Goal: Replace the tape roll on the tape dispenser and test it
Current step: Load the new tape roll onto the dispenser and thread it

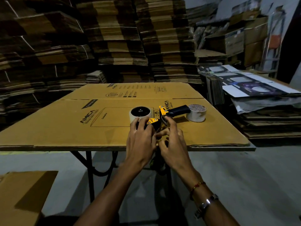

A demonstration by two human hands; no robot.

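The tape dispenser (160,115) lies on the cardboard-covered surface (65,128). The left hand (140,136) presses on its front with curled fingers; the right hand (172,139) pinches something there, too small to tell. A spare tape roll (196,113) stands beside the handle.

The room is dim, and tall stacks of flattened cardboard (114,38) fill the back and left side almost to the top of the view. In the middle stands a bench (251,148) on dark curved metal legs (88,168), its top covered by a flat printed cardboard sheet (65,124), above a pale grey floor (244,173). To the right, printed sheets (254,88) lie on a lower pile, with boxes (244,41) and a pale wall (290,7) behind them, and another cardboard piece (21,198) sits at lower left.
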